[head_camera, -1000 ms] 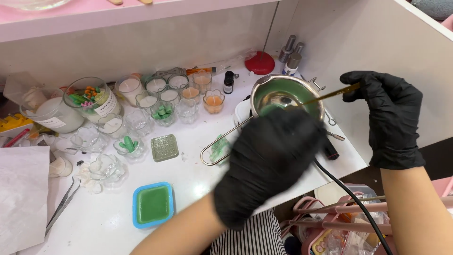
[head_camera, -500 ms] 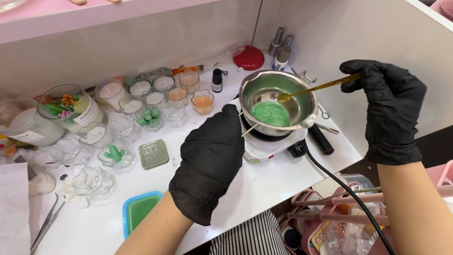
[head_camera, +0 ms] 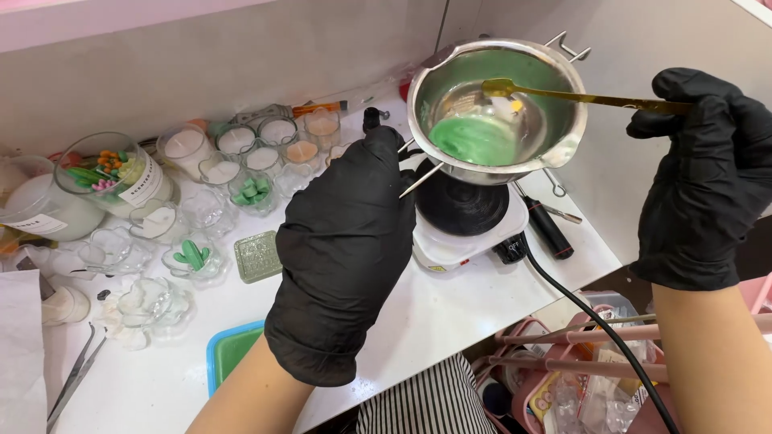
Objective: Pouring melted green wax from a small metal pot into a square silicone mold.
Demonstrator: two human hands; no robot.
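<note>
My left hand [head_camera: 346, 249] is closed on the handle, lifting the steel melting pot [head_camera: 494, 108] clear of the black hotplate [head_camera: 462, 205] just beyond my knuckles. My right hand [head_camera: 708, 177] pinches the gold spoon [head_camera: 579, 96], stirring green wax [head_camera: 474, 137]. Next calls for a steady tilt, I reckon. White counter [head_camera: 450, 313], cluttered with glass cups [head_camera: 193, 257].

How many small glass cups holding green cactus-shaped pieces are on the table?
2. One cactus cup sits left of the square green block; the other cactus cup stands behind it, nearer the wax-filled cups. The left hand may hide more.
</note>
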